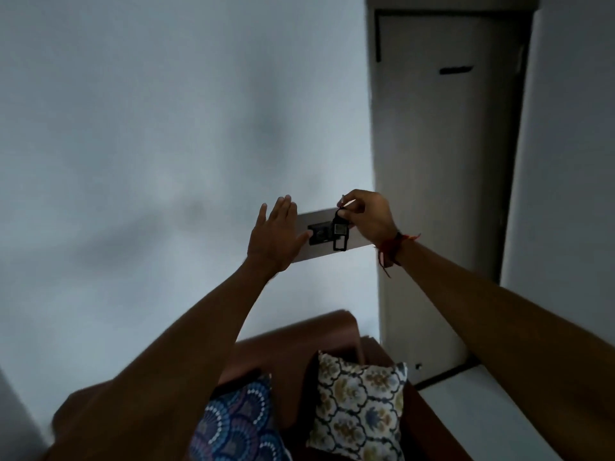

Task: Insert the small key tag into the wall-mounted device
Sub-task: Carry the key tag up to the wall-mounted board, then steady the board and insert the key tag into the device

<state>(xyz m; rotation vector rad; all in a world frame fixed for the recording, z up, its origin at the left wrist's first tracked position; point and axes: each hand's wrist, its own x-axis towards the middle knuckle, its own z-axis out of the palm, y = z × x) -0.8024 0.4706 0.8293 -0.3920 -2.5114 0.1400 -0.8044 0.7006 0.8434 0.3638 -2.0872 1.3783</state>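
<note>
Dim, bluish light here, and a plain pale wall (149, 144) fills most of the view. To the right, a closed light door (446, 168). Below sits a brown sofa (299, 341) carrying a blue patterned cushion (233, 424) beside a cream floral cushion (357, 407).

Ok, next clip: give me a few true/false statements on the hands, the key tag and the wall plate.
1. The right hand pinches the key tag from above. True.
2. The left hand grips a cushion. False: it is open, fingers spread, flat at the left end of the wall plate.
3. The tag hangs in front of the plate, beside a dark switch module. True.
4. Both wrists are bare. False: the right wrist wears a red thread band.
5. Two patterned cushions sit on a brown sofa below. True.
</note>
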